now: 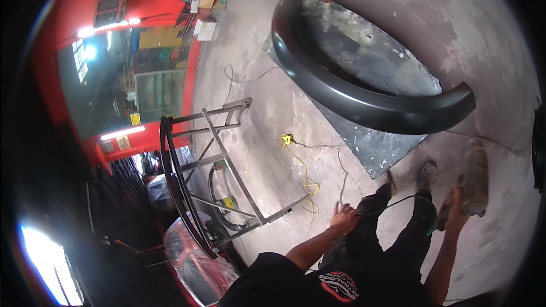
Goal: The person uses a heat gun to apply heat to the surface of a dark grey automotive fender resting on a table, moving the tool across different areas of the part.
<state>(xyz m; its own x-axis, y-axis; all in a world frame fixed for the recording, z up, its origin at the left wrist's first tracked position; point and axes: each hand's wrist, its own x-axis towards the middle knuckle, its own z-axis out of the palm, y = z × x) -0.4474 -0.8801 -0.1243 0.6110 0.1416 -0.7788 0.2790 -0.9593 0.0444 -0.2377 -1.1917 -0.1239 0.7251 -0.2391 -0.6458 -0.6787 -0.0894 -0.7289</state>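
l. hand (344,220): fingers curled round dk cord (398,203), nr person's legs. r. hand (453,211): at brown oblong obj. (475,177); grip part-hidden, can't tell if holding. blk curved panel (364,109): on paint-spotted board (376,152), ahead of hands. yel. connector (286,139): on floor, nr metal frame (234,166).

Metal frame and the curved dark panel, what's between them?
Between them, the head view shows a yellow cord with a yellow connector on the floor, a dark cord leading to the left hand, and a corner of the dark board.
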